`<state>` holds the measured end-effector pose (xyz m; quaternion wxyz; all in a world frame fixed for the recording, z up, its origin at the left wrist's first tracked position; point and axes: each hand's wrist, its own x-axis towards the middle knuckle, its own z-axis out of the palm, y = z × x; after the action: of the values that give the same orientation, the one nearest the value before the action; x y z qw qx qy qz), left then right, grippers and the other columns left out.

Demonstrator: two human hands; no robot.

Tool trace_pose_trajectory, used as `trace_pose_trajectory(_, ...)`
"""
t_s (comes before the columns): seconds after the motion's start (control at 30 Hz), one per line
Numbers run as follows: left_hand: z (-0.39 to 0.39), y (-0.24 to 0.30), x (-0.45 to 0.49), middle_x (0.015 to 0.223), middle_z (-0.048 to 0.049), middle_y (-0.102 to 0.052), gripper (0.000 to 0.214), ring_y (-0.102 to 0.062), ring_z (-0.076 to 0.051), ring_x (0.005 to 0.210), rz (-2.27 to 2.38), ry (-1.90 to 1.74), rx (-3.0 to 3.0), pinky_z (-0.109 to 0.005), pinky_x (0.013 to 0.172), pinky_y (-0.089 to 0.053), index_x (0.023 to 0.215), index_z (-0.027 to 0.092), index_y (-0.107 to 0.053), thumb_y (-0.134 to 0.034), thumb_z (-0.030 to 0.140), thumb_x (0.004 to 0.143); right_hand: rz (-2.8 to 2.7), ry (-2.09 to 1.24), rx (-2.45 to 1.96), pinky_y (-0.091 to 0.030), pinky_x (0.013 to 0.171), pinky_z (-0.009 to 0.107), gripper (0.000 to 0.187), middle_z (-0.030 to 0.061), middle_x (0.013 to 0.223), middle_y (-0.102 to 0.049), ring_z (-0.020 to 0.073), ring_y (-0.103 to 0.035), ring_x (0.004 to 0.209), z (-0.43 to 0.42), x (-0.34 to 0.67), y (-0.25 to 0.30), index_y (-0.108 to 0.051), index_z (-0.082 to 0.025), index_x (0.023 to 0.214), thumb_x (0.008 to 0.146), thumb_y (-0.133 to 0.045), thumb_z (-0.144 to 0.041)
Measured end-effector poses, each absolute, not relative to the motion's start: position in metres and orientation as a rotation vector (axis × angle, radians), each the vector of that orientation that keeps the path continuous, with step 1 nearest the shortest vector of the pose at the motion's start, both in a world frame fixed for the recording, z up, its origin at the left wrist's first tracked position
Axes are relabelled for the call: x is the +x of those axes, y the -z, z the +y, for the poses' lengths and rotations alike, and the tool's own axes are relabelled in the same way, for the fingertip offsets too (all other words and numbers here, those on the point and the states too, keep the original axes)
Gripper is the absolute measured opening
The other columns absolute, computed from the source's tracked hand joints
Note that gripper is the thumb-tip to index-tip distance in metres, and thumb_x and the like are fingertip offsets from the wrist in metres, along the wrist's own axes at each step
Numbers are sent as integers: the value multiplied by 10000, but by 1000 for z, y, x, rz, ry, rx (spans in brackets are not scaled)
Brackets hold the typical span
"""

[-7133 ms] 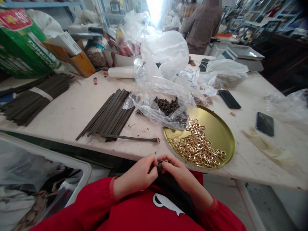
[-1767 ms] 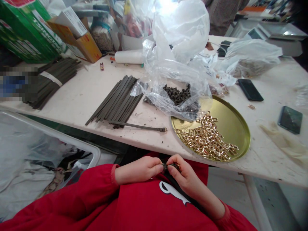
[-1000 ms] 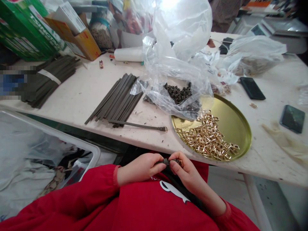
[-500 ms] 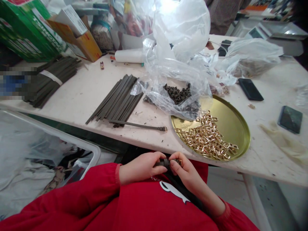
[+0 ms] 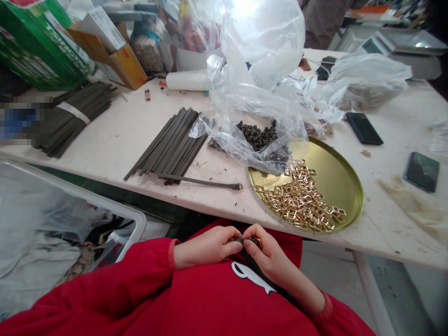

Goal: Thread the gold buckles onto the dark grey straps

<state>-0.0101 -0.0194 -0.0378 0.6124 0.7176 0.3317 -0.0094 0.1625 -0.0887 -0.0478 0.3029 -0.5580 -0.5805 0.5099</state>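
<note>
Table (image 5: 101,135) layout matches half a second ago: gold tray (image 5: 338,179) with its heap of buckles (image 5: 304,200), dark strips (image 5: 168,147) left of it, one buckled strip (image 5: 210,182) at their near ends. Hands changed: left hand (image 5: 212,245) and right hand (image 5: 268,249) closed in, gap nearly gone. Both pinch a dark strap (image 5: 240,240), off the table's near edge, now mostly hidden. Gold bit (image 5: 259,242) shows at right hand.

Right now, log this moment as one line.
left hand: pinching dark strap; right hand: pinching dark strap near gold buckle; round tray: buckle pile
</note>
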Motion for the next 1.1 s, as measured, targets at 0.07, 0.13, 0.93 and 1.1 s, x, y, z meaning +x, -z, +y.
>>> trace_pose_trajectory(0.07, -20, 38, -11, 715, 15, -554, 203, -493, -105, 632, 745, 83, 1549, -189, 551, -377, 828, 152, -535, -417, 317, 817, -1605, -1357, -1473, -363, 592, 252, 59, -2, 732, -494, 126, -447, 644, -89, 163, 47, -471, -195, 862, 854, -435, -241)
trace_pose_trajectory(0.13, -19, 38, -11, 667, 31, -512, 213, -459, -89, 577, 716, 126, 1441, -182, 515, -363, 793, 154, -507, -402, 337, 821, -1630, -1379, -1459, -366, 595, 252, 59, -4, 732, -496, 125, -448, 639, -88, 163, 46, -472, -197, 877, 859, -430, -234)
trace_pose_trajectory(0.93, -9, 26, -13, 698, 16, -572, 227, -481, -103, 613, 870, 32, 1655, -194, 541, -349, 752, 151, -552, -440, 345, 787, -1147, -1674, -1312, -389, 649, 282, 335, -6, 687, -503, 146, -488, 682, -83, 172, 49, -482, -182, 1029, 877, -382, -463)
trace_pose_trajectory(1.1, -11, 25, -15, 701, 10, -598, 251, -493, -111, 613, 901, 57, 1731, -194, 532, -337, 760, 149, -573, -424, 348, 791, -1019, -1791, -1306, -358, 625, 260, 316, -28, 632, -504, 127, -477, 648, -84, 175, 50, -505, -182, 958, 833, -478, -470)
